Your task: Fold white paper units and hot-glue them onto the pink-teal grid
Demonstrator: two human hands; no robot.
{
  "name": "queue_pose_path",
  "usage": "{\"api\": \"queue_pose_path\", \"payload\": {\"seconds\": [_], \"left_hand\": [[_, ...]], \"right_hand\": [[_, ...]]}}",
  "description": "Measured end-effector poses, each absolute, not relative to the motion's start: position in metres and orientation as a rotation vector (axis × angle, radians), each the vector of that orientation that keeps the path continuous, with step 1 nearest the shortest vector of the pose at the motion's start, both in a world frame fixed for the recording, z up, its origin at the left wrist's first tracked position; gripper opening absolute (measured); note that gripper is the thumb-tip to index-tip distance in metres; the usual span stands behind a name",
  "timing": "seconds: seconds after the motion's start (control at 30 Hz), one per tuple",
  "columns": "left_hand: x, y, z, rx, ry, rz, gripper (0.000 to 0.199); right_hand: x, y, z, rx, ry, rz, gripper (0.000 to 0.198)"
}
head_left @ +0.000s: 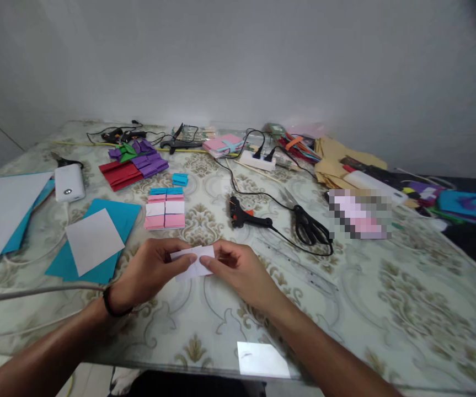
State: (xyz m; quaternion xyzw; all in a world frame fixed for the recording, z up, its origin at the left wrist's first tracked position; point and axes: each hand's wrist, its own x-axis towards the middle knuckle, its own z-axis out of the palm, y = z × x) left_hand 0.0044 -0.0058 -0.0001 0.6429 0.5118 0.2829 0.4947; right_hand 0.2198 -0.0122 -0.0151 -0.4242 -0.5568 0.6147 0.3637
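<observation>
A small white piece of paper (192, 270) is held up over the table between my two hands; it looks folded, with a crease near its middle. My left hand (155, 270) pinches its left part, thumb on the near face. On the right part, my right hand (238, 270) does the same, and the thumbs lie close together. Fingers behind the paper are partly hidden. Just beyond my left hand lie folded pink, white and blue paper strips (165, 212). A white paper square (95, 241) rests on blue sheets (124, 212) to the left.
Beyond my right hand lie a black glue gun (241, 214) with its cord, black-handled scissors (310, 223) and a clear ruler (299, 264). A white power bank (69, 183) sits left. Folded red paper (122, 175) and a power strip (258, 161) are farther back. Another white paper (262, 359) lies at the front edge.
</observation>
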Motion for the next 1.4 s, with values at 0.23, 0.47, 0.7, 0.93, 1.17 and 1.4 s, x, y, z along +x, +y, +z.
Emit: {"api": "queue_pose_path", "payload": {"seconds": [0.23, 0.47, 0.7, 0.93, 1.17, 1.4], "left_hand": [[0.001, -0.006, -0.002, 1.597, 1.194, 0.620, 0.030], [0.003, -0.004, 0.002, 1.686, 1.145, 0.575, 0.024], [0.006, -0.005, 0.005, 1.777, 1.248, 0.545, 0.038], [0.007, -0.009, 0.009, 1.877, 1.240, 0.559, 0.037], [0.005, -0.010, 0.011, 1.877, 1.161, 0.584, 0.029], [0.001, -0.007, 0.009, 1.776, 1.187, 0.588, 0.028]], "right_hand": [[0.221, -0.012, -0.012, -1.079, -1.556, 1.464, 0.033], [0.220, -0.012, -0.016, -1.092, -1.498, 1.476, 0.029], [0.221, -0.009, -0.016, -1.146, -1.503, 1.391, 0.031], [0.220, -0.010, -0.019, -1.138, -1.536, 1.371, 0.026], [0.221, -0.012, -0.020, -1.000, -1.538, 1.401, 0.025], [0.217, -0.011, -0.018, -1.080, -1.577, 1.536, 0.036]]}}
